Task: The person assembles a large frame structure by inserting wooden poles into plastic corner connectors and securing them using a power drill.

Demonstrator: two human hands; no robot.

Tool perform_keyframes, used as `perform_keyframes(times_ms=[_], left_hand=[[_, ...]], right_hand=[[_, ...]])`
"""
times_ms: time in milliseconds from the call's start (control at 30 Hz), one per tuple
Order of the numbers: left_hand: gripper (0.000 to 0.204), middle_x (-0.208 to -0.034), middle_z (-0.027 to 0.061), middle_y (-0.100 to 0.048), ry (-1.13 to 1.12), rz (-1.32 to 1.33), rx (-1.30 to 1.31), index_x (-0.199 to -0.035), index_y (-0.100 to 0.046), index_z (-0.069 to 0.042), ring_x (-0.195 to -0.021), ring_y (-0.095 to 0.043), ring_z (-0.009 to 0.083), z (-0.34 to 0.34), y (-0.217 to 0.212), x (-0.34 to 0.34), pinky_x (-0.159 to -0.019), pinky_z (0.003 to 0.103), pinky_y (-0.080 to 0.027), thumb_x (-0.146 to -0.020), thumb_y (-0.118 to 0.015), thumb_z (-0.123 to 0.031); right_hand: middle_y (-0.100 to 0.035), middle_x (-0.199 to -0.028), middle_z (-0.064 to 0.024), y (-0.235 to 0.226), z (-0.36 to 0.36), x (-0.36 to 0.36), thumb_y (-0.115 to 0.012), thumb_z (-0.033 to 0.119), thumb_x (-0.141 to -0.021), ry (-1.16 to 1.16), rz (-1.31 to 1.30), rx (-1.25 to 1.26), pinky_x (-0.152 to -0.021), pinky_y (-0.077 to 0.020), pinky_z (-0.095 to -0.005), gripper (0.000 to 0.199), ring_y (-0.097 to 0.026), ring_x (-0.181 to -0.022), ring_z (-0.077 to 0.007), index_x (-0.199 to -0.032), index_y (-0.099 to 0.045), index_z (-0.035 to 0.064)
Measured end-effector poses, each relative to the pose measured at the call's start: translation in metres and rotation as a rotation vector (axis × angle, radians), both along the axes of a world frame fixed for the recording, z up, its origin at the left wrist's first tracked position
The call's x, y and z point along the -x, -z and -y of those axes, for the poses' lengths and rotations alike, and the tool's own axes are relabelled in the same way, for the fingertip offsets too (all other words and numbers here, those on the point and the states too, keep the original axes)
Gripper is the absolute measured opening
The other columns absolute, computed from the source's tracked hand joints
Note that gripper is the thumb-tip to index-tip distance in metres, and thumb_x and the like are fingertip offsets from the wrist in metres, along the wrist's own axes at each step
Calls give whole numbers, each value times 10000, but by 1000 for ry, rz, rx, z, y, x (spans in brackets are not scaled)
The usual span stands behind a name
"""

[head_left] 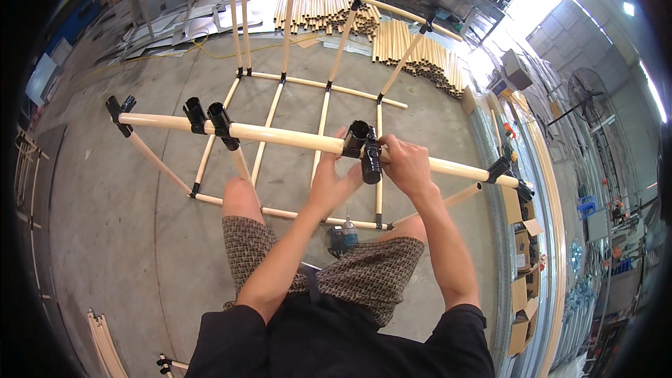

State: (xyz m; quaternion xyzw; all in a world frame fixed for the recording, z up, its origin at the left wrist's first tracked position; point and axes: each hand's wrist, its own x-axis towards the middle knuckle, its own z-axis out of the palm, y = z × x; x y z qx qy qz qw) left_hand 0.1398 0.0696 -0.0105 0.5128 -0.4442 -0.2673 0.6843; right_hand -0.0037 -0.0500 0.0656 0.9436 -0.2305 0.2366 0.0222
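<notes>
Mid-frame, your left fingers (339,135) and right fingers (395,145) are clasping a black tubular connector (370,162). It's looking stiff, best gripped mid-length.

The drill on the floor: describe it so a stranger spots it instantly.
Find the pale pipe frame on the grey floor, then its near bottom rail. Pictured just below that rail, between the person's knees, is the drill. Its dark-and-teal body sets it apart from the cream pipes and black joints.
</notes>
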Motion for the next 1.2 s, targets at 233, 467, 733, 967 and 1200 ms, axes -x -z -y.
perform_keyframes(times_ms=[233, 467, 733, 967, 1200], left_hand=[[543, -1302, 69, -603, 349, -733, 177, -1424, -462, 13, -1228, -544, 135, 6, 19, -19, -1087, 340, -428, -945, -679, -124], [432, -1184, 46, -668, 217, -598, 119, -1327, -560, 7, -1096, -614, 110, 15, 25, -27, -1004, 299, -478, -932, -700, -97], [485, -1132, 65, -684, 244, -619, 184, -1292, -556, -4, -1013, -665, 132, 15, 11, -19, -904, 267, -556, -843, -703, 106], [484, -1094, 66, -679, 201, -678, 247, -1248, -522, -20, -988, -675, 142, 21, 9, -6, -878, 286, -573, -825, -704, 127], [460, -1062, 75, -684, 196, -634, 220, -1234, -516, -37, -954, -687, 158, 22, 11, -10, -847, 313, -586, -838, -716, 85]], right_hand=[[-695, -825, -62, -13, -8, -1, -812, 183, -725, 48, -121, -58, -615, -515, -416, 571, -688, -749, -295, -1229, -543, 176], [-671, -754, -74, -7, -4, -2, -802, 122, -658, 22, -58, -58, -595, -497, -419, 693, -671, -701, -295, -1298, -551, 205], [-632, -775, -59, -10, -9, 1, -801, 213, -691, -13, -70, -36, -613, -492, -398, 672, -665, -748, -265, -1314, -552, 196], [-588, -1222, -95, -12, -21, -5, -797, 205, -685, -176, 60, 115, -809, -504, -428, 546, -642, -970, -283, -1196, -620, 135], [-590, -1253, -53, -19, -16, -1, -806, 172, -649, -146, -69, 116, -808, -510, -400, 548, -654, -987, -270, -1159, -606, 145]])
